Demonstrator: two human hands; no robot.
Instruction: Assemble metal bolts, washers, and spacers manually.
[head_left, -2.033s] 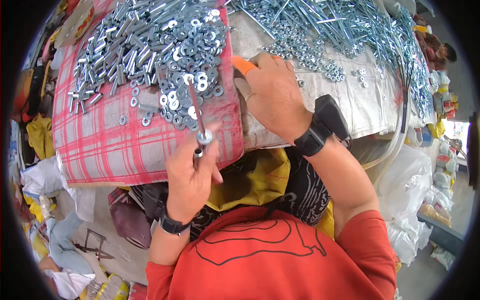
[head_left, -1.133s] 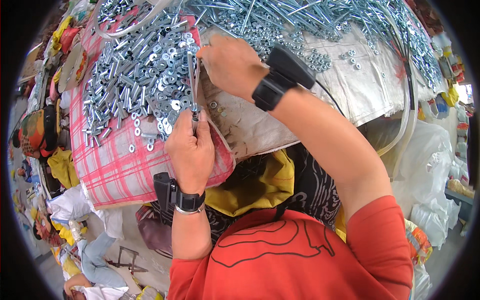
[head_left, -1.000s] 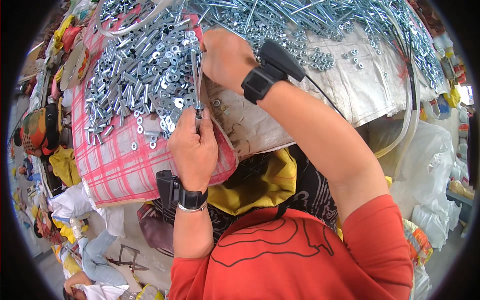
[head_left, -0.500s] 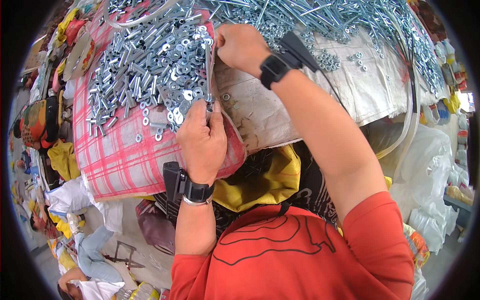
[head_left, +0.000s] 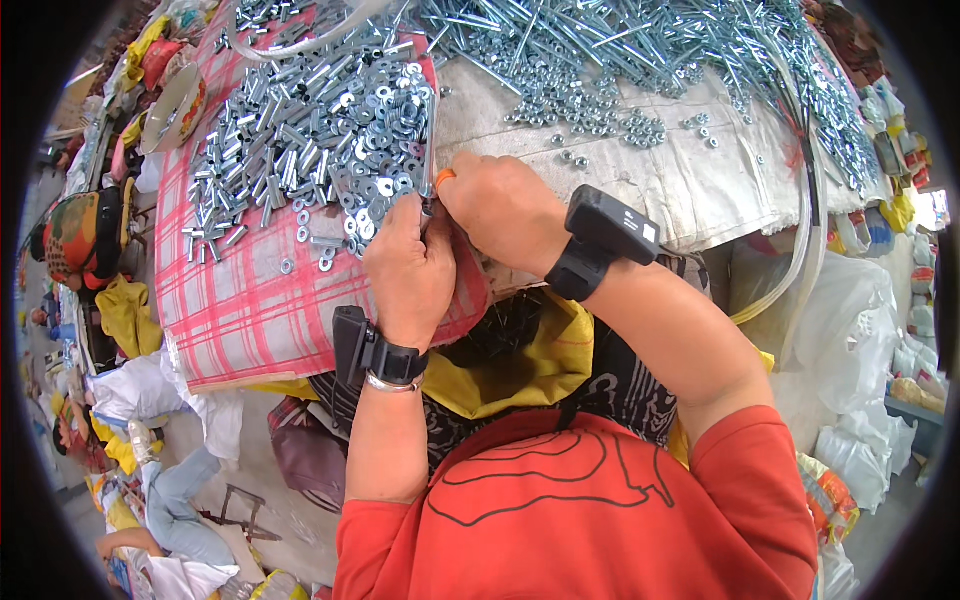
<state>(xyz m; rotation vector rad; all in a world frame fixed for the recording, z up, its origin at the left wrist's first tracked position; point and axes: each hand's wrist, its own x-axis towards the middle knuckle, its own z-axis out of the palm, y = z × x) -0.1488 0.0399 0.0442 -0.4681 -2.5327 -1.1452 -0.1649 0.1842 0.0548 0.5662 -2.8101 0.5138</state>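
My left hand [head_left: 410, 268] is closed in a pinch at the near edge of the metal parts. Between its thumb and fingers is a long thin bolt [head_left: 429, 172], pointing away from me. Close against it, my right hand [head_left: 503, 212] has its fingers curled together by the bolt's near end; what they hold, if anything, is hidden. An orange ring sits on one right finger. Just beyond my left hand lie flat washers [head_left: 378, 140] in a heap, with short metal tubes [head_left: 285, 150] to their left on a red-and-white checked cloth [head_left: 250, 310].
Long bolts [head_left: 640, 40] and hex nuts [head_left: 640, 128] cover the far part of a whitish sheet [head_left: 690, 190]. A yellow sack [head_left: 540, 370] gapes below my hands. Clear plastic bags [head_left: 850, 310] hang at right. Another person sits at lower left.
My right hand has come back from near the nuts toward me and now meets my left hand. The left hand stays nearly in place, still pinching the bolt.
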